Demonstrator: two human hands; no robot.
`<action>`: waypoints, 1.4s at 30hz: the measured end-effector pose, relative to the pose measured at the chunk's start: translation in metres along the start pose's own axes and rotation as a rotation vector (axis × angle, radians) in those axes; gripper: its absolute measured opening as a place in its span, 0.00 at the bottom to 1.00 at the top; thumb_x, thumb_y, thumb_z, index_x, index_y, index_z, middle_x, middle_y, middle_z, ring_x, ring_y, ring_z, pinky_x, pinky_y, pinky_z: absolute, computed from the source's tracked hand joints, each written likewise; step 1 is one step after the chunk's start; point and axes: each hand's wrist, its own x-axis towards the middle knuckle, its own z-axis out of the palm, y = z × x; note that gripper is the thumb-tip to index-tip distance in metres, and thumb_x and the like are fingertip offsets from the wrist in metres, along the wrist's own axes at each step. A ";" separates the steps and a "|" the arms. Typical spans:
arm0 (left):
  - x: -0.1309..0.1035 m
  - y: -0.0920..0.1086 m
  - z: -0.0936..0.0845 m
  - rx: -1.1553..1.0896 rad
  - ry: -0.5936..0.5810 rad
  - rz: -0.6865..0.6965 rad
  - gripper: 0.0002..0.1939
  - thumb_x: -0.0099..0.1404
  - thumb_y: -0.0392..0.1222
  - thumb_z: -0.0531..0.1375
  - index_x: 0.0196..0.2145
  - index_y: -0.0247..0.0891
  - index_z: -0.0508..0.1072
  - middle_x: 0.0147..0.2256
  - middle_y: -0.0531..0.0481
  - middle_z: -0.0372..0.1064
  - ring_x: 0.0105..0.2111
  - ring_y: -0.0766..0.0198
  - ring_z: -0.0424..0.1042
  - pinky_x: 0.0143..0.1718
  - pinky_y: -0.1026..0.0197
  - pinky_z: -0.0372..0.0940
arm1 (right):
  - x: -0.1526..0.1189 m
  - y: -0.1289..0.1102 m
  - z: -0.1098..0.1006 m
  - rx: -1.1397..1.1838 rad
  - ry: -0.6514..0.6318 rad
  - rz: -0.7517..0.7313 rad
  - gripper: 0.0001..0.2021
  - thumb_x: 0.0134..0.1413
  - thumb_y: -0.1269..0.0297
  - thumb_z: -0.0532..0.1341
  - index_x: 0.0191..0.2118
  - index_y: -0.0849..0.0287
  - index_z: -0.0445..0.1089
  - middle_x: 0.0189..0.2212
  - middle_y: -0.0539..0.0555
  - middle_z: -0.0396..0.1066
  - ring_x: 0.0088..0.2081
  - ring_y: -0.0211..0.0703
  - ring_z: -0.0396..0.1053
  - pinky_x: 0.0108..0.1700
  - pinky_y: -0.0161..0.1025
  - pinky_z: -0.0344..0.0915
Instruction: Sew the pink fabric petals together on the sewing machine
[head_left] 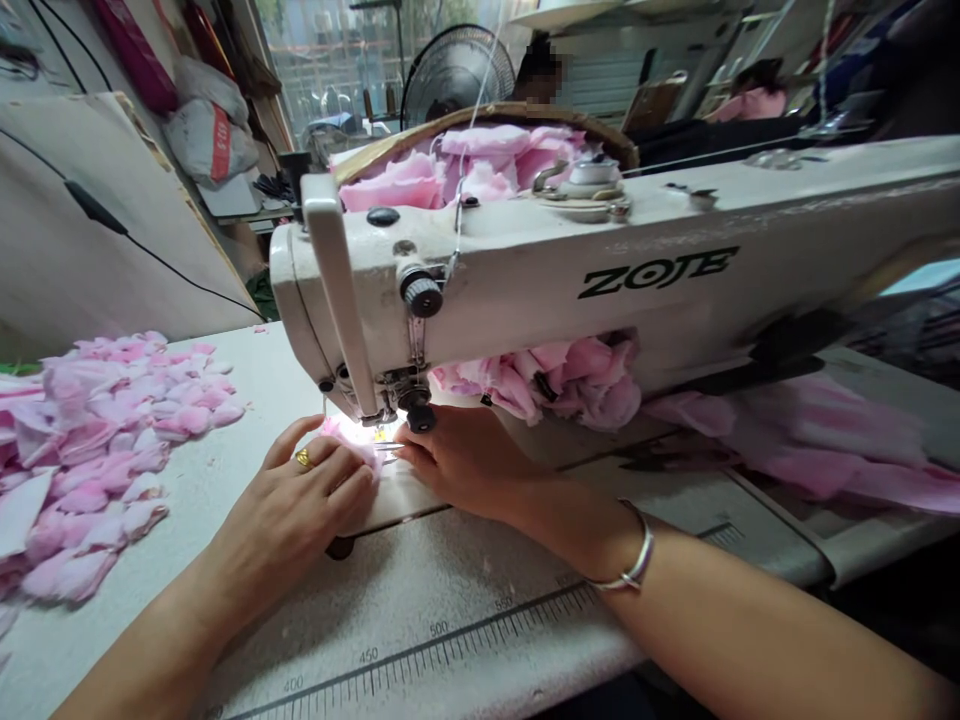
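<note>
A white sewing machine stands across the table, its needle area brightly lit. Under the presser foot lies a small piece of pink fabric. My left hand, with a gold ring, holds this piece from the left, fingers bent over it and pressing it to the machine bed. From the right, my right hand reaches in beside the needle, closed around tweezers whose thin metal tips point left at the fabric. Most of the tweezers is hidden by the fingers, and glare washes out the stitching spot.
Many pink fabric pieces lie spread on the left. Bunched pink fabric sits behind the machine arm, with more in a round basket beyond. Pink cloth lies at right. A printed ruler runs along the front edge.
</note>
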 end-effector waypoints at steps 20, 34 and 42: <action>-0.002 -0.010 0.023 -0.167 0.058 -0.246 0.08 0.69 0.40 0.50 0.43 0.37 0.65 0.37 0.46 0.69 0.35 0.59 0.69 0.34 0.58 0.65 | -0.009 0.007 -0.006 -0.094 -0.039 -0.004 0.08 0.61 0.65 0.54 0.35 0.59 0.71 0.35 0.53 0.71 0.32 0.43 0.68 0.26 0.39 0.51; 0.003 -0.021 0.023 -0.273 0.100 -0.107 0.12 0.69 0.37 0.50 0.44 0.43 0.72 0.37 0.49 0.70 0.39 0.61 0.69 0.41 0.56 0.63 | -0.008 0.000 0.001 -0.130 0.077 -0.191 0.08 0.54 0.78 0.56 0.33 0.59 0.70 0.28 0.51 0.71 0.33 0.43 0.66 0.24 0.41 0.46; 0.006 -0.014 0.025 -0.024 -0.023 -0.140 0.10 0.68 0.40 0.54 0.45 0.40 0.70 0.41 0.47 0.69 0.43 0.55 0.65 0.49 0.48 0.60 | -0.005 0.003 0.008 -0.146 0.018 -0.202 0.06 0.53 0.75 0.58 0.32 0.58 0.69 0.28 0.50 0.72 0.32 0.43 0.67 0.24 0.41 0.47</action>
